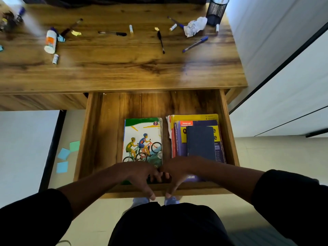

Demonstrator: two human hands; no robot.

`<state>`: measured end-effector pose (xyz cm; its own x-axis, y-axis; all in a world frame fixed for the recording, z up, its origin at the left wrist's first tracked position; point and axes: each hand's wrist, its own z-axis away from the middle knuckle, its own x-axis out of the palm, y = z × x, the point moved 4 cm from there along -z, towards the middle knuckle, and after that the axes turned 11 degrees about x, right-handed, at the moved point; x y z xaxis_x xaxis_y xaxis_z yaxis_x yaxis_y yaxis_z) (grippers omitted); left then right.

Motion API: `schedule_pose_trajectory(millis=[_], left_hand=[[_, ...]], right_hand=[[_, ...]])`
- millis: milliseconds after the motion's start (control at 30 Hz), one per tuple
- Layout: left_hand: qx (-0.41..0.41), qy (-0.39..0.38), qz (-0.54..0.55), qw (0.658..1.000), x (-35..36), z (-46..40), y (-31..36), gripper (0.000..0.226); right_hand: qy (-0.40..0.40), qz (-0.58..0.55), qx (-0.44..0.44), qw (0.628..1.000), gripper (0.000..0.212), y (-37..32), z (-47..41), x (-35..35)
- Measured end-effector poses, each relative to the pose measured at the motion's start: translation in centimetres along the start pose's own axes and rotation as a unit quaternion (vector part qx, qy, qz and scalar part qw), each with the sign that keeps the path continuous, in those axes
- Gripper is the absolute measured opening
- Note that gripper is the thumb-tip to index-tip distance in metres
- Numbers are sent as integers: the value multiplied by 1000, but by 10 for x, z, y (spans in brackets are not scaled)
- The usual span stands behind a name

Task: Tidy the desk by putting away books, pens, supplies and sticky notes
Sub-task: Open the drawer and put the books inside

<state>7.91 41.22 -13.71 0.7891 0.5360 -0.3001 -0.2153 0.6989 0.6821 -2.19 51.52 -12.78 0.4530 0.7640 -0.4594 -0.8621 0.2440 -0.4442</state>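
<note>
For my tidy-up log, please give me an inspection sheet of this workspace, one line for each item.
Surface: wooden desk, drawer pulled open.
Job's things: cyclist book and navy book on a stack in the drawer; pens, glue bottle, sticky notes on floor.
Clutter: crumpled paper.
Grippers: left hand and right hand at drawer front, grip unclear.
Cables: nothing seen.
Surroundings: mesh pen cup, white wall.

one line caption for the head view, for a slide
Both hands at the front of an open drawer holding books, pens scattered on the desk above.
</note>
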Motion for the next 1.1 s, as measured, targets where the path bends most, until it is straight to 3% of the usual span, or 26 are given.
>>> schedule_pose_trajectory(millis=[100, 700, 1100], left_hand=[[-2, 18, -3, 1000, -1, 2, 0, 73], [-12, 47, -20, 999, -27, 0, -6, 70], [-37, 126, -121, 984, -76, 13, 1, 74]], right_hand=[[-18, 22, -8, 1000, 77, 0, -2, 1], [0, 28, 11, 1000, 73, 8, -2, -27], [130, 84, 54, 987, 80, 31, -1, -62]])
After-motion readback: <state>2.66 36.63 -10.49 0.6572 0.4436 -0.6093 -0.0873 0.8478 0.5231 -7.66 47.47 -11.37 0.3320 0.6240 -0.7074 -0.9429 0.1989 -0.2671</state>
